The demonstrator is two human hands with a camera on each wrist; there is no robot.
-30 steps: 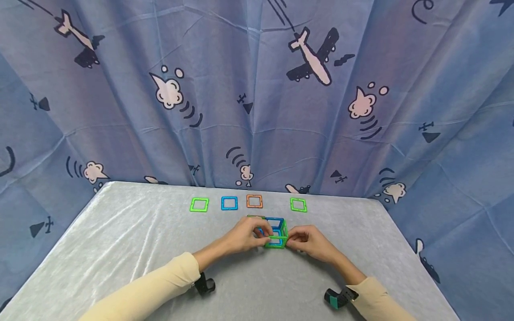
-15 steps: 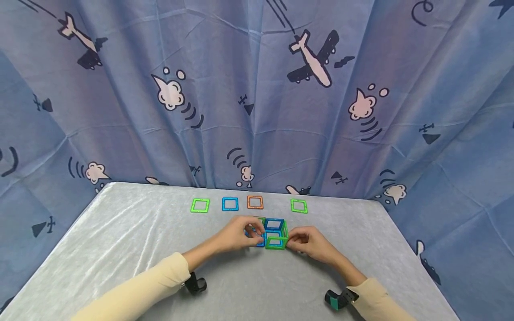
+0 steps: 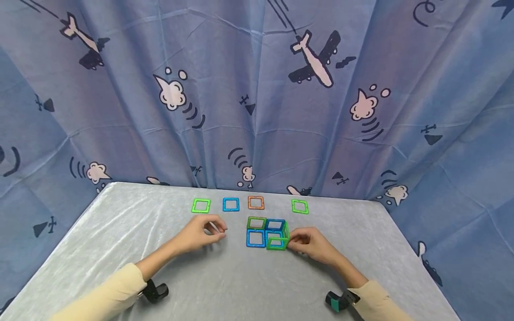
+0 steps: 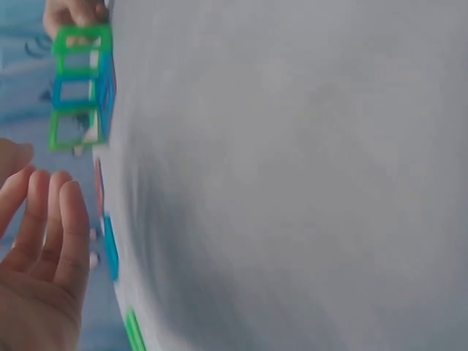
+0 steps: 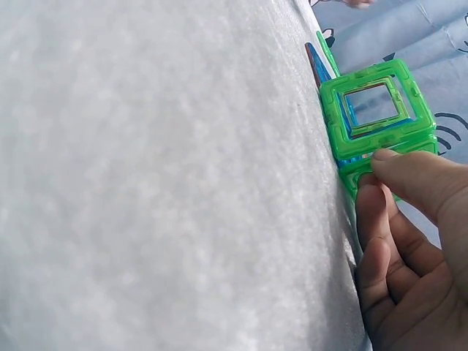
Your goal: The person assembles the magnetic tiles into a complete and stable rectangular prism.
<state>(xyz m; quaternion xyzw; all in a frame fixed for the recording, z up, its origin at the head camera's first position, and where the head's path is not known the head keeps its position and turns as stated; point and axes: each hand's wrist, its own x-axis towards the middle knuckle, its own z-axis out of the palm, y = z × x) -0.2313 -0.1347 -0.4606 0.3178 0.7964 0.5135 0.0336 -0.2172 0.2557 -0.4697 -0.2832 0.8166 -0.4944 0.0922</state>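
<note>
Head view, frame structure [image 3: 266, 230], between hands [image 3: 202, 232] [image 3: 312, 243]

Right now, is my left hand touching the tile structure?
Apart. The head view shows a strip of grey cloth between the left hand and the tile structure.

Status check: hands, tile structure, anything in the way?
Left hand empty, away from tile structure. Right hand pinches its green side. Four loose tiles lie beyond; no obstruction visible.
</note>
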